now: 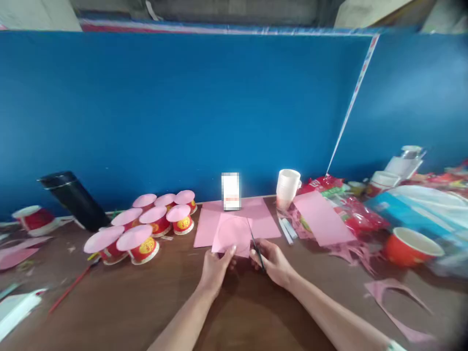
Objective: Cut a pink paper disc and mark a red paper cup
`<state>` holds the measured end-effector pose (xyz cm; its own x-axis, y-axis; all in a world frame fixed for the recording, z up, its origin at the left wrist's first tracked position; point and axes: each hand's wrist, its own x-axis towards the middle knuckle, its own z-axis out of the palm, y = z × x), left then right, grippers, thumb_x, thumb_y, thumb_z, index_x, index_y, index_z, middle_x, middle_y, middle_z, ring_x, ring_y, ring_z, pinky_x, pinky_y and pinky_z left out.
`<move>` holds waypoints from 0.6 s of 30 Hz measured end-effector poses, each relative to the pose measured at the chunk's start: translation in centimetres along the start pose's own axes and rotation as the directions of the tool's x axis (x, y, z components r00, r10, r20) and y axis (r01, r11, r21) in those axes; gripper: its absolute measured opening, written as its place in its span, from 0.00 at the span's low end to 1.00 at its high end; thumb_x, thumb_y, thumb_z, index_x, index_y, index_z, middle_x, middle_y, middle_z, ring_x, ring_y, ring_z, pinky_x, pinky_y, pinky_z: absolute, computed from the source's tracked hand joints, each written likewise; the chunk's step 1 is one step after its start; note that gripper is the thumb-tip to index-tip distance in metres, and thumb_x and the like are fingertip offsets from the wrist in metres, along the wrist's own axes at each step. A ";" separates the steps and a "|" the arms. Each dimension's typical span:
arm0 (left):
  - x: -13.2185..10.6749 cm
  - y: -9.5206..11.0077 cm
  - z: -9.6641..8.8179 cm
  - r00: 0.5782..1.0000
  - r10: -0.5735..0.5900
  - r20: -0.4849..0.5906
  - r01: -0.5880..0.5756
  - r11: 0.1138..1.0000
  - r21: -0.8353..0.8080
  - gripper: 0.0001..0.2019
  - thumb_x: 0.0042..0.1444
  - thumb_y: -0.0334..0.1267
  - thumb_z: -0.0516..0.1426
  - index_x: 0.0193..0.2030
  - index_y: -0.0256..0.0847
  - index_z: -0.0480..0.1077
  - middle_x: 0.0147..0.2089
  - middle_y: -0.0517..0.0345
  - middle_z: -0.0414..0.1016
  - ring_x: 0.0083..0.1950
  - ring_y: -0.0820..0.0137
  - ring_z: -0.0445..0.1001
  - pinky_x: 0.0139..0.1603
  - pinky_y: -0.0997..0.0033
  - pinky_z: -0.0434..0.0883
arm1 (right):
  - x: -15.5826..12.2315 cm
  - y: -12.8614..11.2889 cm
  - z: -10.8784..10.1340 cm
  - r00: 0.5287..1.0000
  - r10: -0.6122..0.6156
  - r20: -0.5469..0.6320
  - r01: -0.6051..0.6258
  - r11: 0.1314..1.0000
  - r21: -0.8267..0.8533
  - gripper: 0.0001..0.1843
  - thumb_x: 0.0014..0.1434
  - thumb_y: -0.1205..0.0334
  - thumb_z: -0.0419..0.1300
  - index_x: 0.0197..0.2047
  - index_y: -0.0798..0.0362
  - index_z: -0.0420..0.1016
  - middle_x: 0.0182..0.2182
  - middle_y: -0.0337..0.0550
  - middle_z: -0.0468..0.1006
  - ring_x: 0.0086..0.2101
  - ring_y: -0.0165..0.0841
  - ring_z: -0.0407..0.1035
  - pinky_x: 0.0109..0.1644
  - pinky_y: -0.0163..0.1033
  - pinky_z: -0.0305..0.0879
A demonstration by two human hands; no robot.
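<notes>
In the head view, my left hand (216,269) pinches the lower edge of a small pink paper sheet (233,234), with its thumb on top. A faint round outline shows on that sheet. My right hand (273,262) grips a pair of dark scissors (258,251), whose blades point up and away along the sheet's right edge. Whether the blades are cutting into the paper I cannot tell. Beneath and behind lies a larger pink sheet (266,219), flat on the brown table (234,312).
Left stand several red cups with pink paper discs on top (135,237), beside a black bottle (75,200). A white phone-like rectangle (231,192) stands at the back. Rightward are stacked white paper cups (287,187), another pink sheet (323,218), paper scraps (387,302) and an orange cup (411,248).
</notes>
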<state>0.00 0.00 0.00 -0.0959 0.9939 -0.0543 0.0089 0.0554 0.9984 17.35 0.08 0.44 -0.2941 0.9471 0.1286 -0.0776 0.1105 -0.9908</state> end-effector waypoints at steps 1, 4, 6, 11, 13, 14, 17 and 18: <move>0.1 -0.1 0.1 1.000 0.003 -0.005 -0.003 1.000 -0.006 0.18 0.45 0.49 0.59 0.24 0.32 0.70 0.16 0.57 0.69 0.18 0.73 0.66 0.20 0.75 0.63 | 0.1 0.0 0.0 1.000 0.001 -0.001 -0.001 1.000 -0.003 0.14 0.52 0.56 0.61 0.39 0.56 0.67 0.23 0.34 0.67 0.21 0.24 0.60 0.24 0.30 0.59; 0.1 -0.1 0.2 1.000 -0.005 -0.012 0.004 0.999 -0.036 0.17 0.44 0.48 0.60 0.24 0.31 0.71 0.17 0.57 0.69 0.18 0.73 0.66 0.20 0.75 0.63 | 0.2 0.0 0.1 1.000 0.004 -0.004 -0.004 1.000 -0.006 0.15 0.52 0.55 0.60 0.39 0.55 0.67 0.22 0.34 0.67 0.21 0.24 0.60 0.24 0.30 0.59; 0.1 0.1 0.3 1.000 -0.025 -0.009 0.024 0.997 -0.071 0.17 0.44 0.48 0.60 0.24 0.31 0.71 0.18 0.57 0.69 0.18 0.74 0.66 0.20 0.75 0.63 | 0.2 0.0 0.1 1.000 0.006 -0.006 -0.006 1.000 -0.002 0.16 0.52 0.54 0.61 0.39 0.55 0.68 0.22 0.34 0.67 0.20 0.24 0.60 0.23 0.31 0.58; -0.2 0.8 0.5 0.998 -0.066 -0.008 0.065 0.989 -0.131 0.17 0.42 0.47 0.61 0.24 0.30 0.71 0.17 0.57 0.69 0.18 0.76 0.65 0.19 0.77 0.63 | 0.1 -0.3 0.0 1.000 0.012 -0.003 -0.012 1.000 0.004 0.16 0.51 0.54 0.61 0.39 0.55 0.68 0.22 0.34 0.67 0.20 0.24 0.61 0.23 0.30 0.59; -0.2 0.8 0.5 0.998 -0.056 -0.005 0.055 0.988 -0.141 0.17 0.43 0.47 0.61 0.24 0.30 0.71 0.17 0.57 0.69 0.18 0.76 0.65 0.19 0.77 0.63 | 0.1 -0.4 0.0 1.000 0.007 -0.008 -0.007 1.000 -0.001 0.16 0.51 0.54 0.61 0.39 0.55 0.68 0.22 0.34 0.68 0.20 0.24 0.61 0.23 0.30 0.59; -0.2 0.8 0.5 0.999 -0.053 -0.005 0.051 0.988 -0.144 0.17 0.43 0.46 0.61 0.24 0.30 0.71 0.18 0.57 0.69 0.18 0.76 0.65 0.19 0.77 0.63 | 0.1 -0.4 0.0 1.000 0.006 -0.010 -0.006 1.000 -0.005 0.16 0.51 0.54 0.61 0.39 0.55 0.69 0.22 0.34 0.68 0.20 0.24 0.61 0.23 0.30 0.59; -0.1 0.7 0.5 0.999 -0.052 -0.005 0.050 0.987 -0.154 0.16 0.43 0.46 0.61 0.23 0.31 0.71 0.17 0.58 0.69 0.18 0.76 0.65 0.19 0.77 0.63 | 0.1 -0.4 0.0 1.000 0.006 -0.009 -0.006 1.000 -0.011 0.16 0.51 0.54 0.61 0.39 0.55 0.69 0.22 0.34 0.68 0.20 0.25 0.61 0.23 0.30 0.59; -0.1 0.7 0.5 0.999 -0.054 -0.006 0.052 0.986 -0.159 0.16 0.43 0.46 0.61 0.23 0.31 0.71 0.17 0.58 0.69 0.18 0.76 0.65 0.18 0.77 0.62 | 0.1 -0.4 0.0 1.000 0.006 -0.010 -0.006 1.000 -0.013 0.16 0.51 0.53 0.61 0.39 0.55 0.69 0.22 0.34 0.68 0.20 0.24 0.61 0.23 0.30 0.59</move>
<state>0.48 -0.04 0.69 -0.1022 0.9889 -0.1078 -0.1550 0.0912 0.9837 17.31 0.16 0.85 -0.2852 0.9507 0.1221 -0.0637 0.1083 -0.9921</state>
